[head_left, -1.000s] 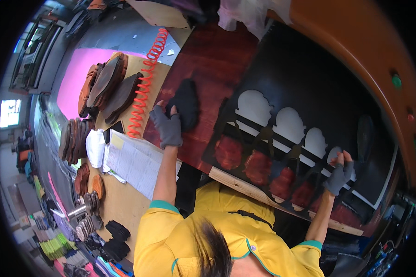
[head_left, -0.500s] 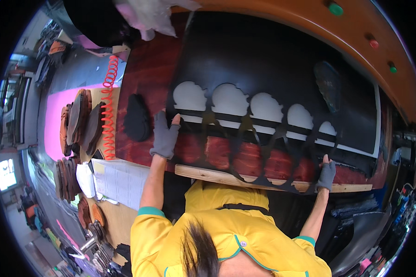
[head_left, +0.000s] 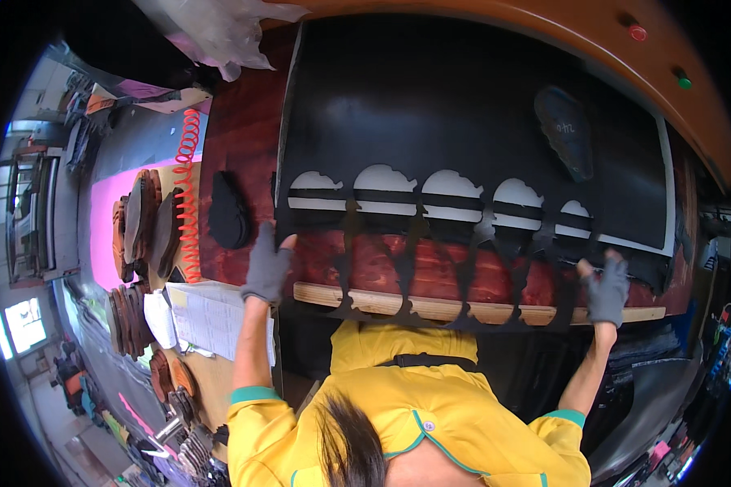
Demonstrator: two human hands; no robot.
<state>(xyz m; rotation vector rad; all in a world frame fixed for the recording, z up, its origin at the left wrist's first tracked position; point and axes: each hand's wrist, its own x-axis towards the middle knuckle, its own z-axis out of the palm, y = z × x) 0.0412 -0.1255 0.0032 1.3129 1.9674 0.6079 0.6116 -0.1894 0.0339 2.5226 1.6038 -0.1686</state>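
A black sheet [head_left: 418,260] with a row of rounded cut-outs lies across the table's front part, its ragged strips hanging over the front edge. White board [head_left: 384,180] shows through the holes. My left hand [head_left: 268,264], in a grey fingerless glove, rests by the sheet's left edge, fingers stretched out and thumb apart. On the right, my gloved right hand [head_left: 607,288] is over the sheet's right end with thumb and fingers apart; it is slightly blurred, and contact with the sheet is unclear. A dark sole-shaped piece [head_left: 229,209] lies left of the sheet.
Farther back on the black surface lies a grey-blue sole-shaped template [head_left: 564,130]. An orange machine beam [head_left: 495,26] with coloured buttons spans the back. At left are a red coiled hose [head_left: 188,187], stacked brown soles [head_left: 140,215] and papers [head_left: 211,321]. Wooden edging [head_left: 365,302] runs along the front.
The cut-out sheet has shifted toward me, so less white shows in the holes. My left hand has come off the sheet's edge; my right hand has moved right with its fingers spreading.
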